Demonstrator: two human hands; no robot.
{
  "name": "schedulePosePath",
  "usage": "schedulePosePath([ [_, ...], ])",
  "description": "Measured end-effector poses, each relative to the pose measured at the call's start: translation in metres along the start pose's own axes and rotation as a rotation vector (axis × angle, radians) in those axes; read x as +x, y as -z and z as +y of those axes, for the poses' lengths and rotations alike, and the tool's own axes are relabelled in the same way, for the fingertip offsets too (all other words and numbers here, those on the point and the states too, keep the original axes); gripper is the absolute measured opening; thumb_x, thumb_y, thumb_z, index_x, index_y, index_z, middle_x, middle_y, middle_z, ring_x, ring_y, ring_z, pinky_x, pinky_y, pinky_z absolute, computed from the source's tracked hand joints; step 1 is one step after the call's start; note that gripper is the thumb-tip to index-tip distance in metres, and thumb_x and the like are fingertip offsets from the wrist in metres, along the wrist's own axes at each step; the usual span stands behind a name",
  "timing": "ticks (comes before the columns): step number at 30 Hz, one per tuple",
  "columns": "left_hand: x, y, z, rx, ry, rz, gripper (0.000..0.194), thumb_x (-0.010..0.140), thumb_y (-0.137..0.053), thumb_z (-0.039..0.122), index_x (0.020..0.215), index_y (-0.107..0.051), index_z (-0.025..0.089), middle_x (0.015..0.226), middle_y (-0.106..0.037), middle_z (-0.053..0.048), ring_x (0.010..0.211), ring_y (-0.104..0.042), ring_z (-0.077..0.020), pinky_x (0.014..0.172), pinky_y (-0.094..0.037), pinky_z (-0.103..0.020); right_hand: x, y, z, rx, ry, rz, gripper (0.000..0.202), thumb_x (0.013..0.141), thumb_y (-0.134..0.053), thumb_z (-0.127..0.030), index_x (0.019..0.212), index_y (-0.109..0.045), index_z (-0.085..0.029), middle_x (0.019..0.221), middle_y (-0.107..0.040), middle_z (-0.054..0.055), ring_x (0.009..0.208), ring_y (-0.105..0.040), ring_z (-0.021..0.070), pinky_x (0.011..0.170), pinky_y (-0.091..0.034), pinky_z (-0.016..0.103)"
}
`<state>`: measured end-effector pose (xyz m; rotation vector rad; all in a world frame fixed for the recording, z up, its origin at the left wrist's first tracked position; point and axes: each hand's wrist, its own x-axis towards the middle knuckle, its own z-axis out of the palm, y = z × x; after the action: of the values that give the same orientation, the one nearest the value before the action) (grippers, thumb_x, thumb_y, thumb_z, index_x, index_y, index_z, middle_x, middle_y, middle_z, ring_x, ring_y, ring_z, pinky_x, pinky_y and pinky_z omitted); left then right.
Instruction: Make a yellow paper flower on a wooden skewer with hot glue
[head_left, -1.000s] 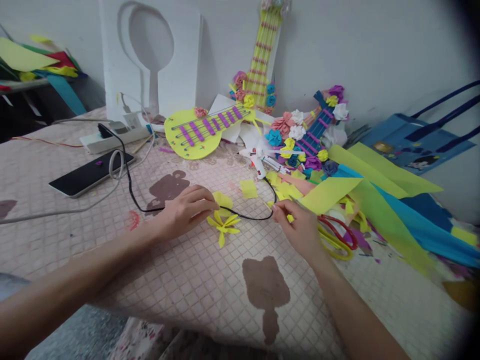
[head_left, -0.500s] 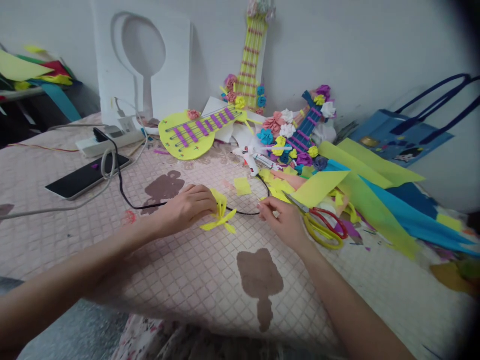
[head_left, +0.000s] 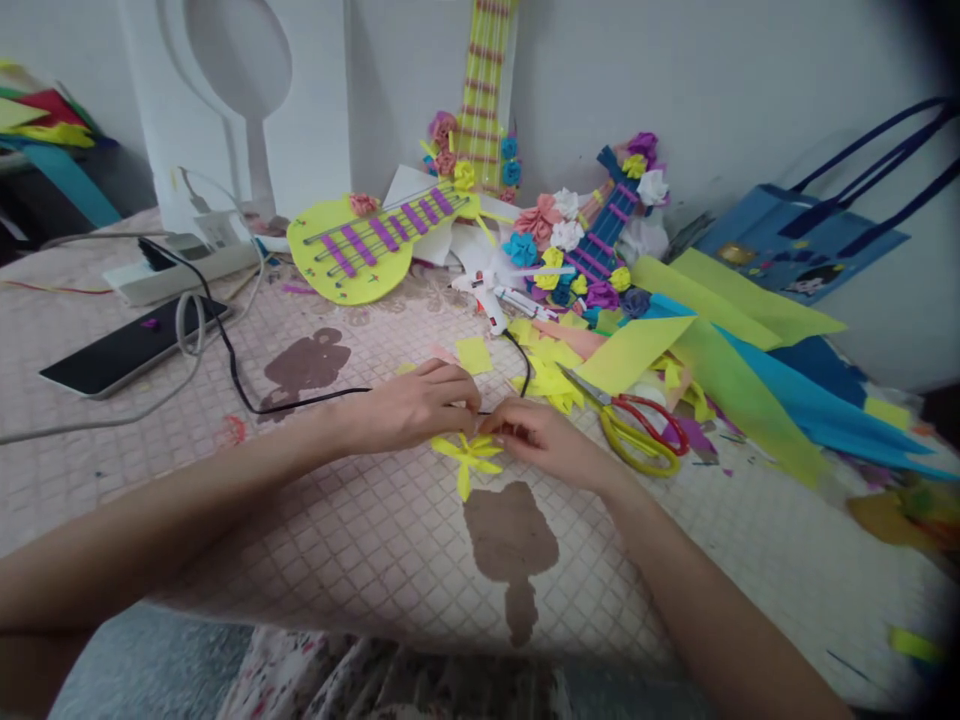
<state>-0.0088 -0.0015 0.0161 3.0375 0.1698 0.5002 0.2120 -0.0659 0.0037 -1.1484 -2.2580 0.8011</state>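
Note:
A yellow paper flower [head_left: 466, 458] with narrow petals hangs just over the table, between my two hands. My left hand [head_left: 420, 408] is closed on its upper part, fingertips pinched together and partly covering it. At the flower's right side my right hand [head_left: 538, 436] has thumb and finger pressed together by the petals; whether it grips a petal is hard to see. Behind the hands lies a white glue gun [head_left: 489, 305], its black cord [head_left: 315, 402] running under them. Scissors [head_left: 637, 432] with red and yellow handles rest to the right of my right hand.
Yellow and blue paper sheets [head_left: 757, 400] and scraps cover the right side. A yellow paper guitar [head_left: 367, 262] and a blue flower-trimmed one [head_left: 606, 240] stand at the back. A phone [head_left: 135, 345] and power strip [head_left: 180, 275] lie left; a blue bag [head_left: 802, 245] is far right.
My right hand has come left to meet the flower, and my left hand has shifted right with it. The flower now points its petals downward. The view has turned slightly.

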Motion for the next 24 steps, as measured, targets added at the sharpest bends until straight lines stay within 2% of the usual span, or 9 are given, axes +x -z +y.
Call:
schedulePosePath([
  [3,-0.006,-0.004,-0.005,-0.012,0.029,0.055,0.016,0.093,-0.043,0.016,0.099,-0.058,0.018,0.107,-0.061,-0.007,0.106,-0.050,-0.0204,0.092,-0.035,-0.036,-0.001,-0.005,0.002,-0.047,-0.072,-0.016,0.012,0.081,-0.053,-0.012,0.084,-0.063,-0.018,0.079,-0.062,0.001,0.071,-0.055,0.0115,0.065,-0.042,0.024],
  [6,-0.013,-0.003,-0.007,-0.073,0.127,0.151,0.015,0.092,-0.047,0.020,0.103,-0.057,0.017,0.104,-0.062,-0.007,0.103,-0.051,-0.0196,0.092,-0.037,-0.035,-0.001,-0.009,0.002,-0.107,-0.100,0.001,0.009,0.080,-0.054,-0.013,0.078,-0.061,-0.018,0.074,-0.060,0.000,0.068,-0.053,0.0112,0.064,-0.039,0.023],
  [9,-0.020,0.000,-0.001,-0.149,0.243,0.203,0.013,0.091,-0.048,0.023,0.091,-0.058,0.015,0.089,-0.062,-0.006,0.090,-0.055,-0.0169,0.083,-0.041,-0.031,-0.002,-0.010,0.002,-0.118,-0.098,0.004,0.008,0.081,-0.054,-0.014,0.085,-0.059,-0.018,0.079,-0.060,0.000,0.070,-0.052,0.0110,0.064,-0.038,0.023],
  [11,-0.022,0.002,0.009,-0.176,0.306,0.173,0.021,0.090,-0.050,0.030,0.077,-0.056,0.015,0.075,-0.060,-0.003,0.075,-0.054,-0.0148,0.075,-0.041,-0.029,-0.002,-0.010,0.001,-0.116,-0.089,-0.014,0.013,0.081,-0.053,-0.014,0.092,-0.057,-0.019,0.081,-0.059,0.000,0.071,-0.052,0.0112,0.065,-0.039,0.023],
  [13,-0.023,0.002,0.021,-0.182,0.328,0.082,0.033,0.088,-0.053,0.040,0.066,-0.052,0.015,0.063,-0.055,0.000,0.063,-0.050,-0.0130,0.066,-0.038,-0.027,-0.003,-0.010,0.000,-0.123,-0.072,-0.040,0.013,0.082,-0.053,-0.014,0.093,-0.057,-0.019,0.082,-0.059,0.000,0.073,-0.052,0.0115,0.066,-0.039,0.023],
  [17,-0.026,-0.004,0.043,-0.104,0.355,-0.078,0.039,0.082,-0.056,0.053,0.066,-0.052,0.017,0.065,-0.054,0.000,0.061,-0.049,-0.0146,0.062,-0.036,-0.029,-0.003,-0.010,0.001,-0.147,-0.058,-0.052,0.006,0.083,-0.053,-0.016,0.085,-0.058,-0.019,0.080,-0.058,0.000,0.073,-0.052,0.0113,0.066,-0.038,0.023],
  [20,-0.028,-0.008,0.049,-0.036,0.384,-0.145,0.030,0.084,-0.054,0.045,0.073,-0.055,0.017,0.073,-0.058,-0.002,0.065,-0.052,-0.0159,0.065,-0.037,-0.031,-0.004,-0.011,0.002,-0.168,-0.059,-0.046,0.006,0.083,-0.053,-0.016,0.083,-0.057,-0.019,0.078,-0.058,-0.001,0.073,-0.051,0.0112,0.067,-0.037,0.023],
  [24,-0.031,-0.009,0.042,-0.031,0.381,-0.146,0.017,0.088,-0.048,0.027,0.078,-0.057,0.017,0.076,-0.059,-0.001,0.068,-0.053,-0.0152,0.068,-0.037,-0.030,-0.004,-0.014,-0.002,-0.185,-0.075,-0.062,0.005,0.083,-0.054,-0.017,0.080,-0.056,-0.019,0.077,-0.058,-0.002,0.073,-0.051,0.0112,0.067,-0.036,0.024],
])
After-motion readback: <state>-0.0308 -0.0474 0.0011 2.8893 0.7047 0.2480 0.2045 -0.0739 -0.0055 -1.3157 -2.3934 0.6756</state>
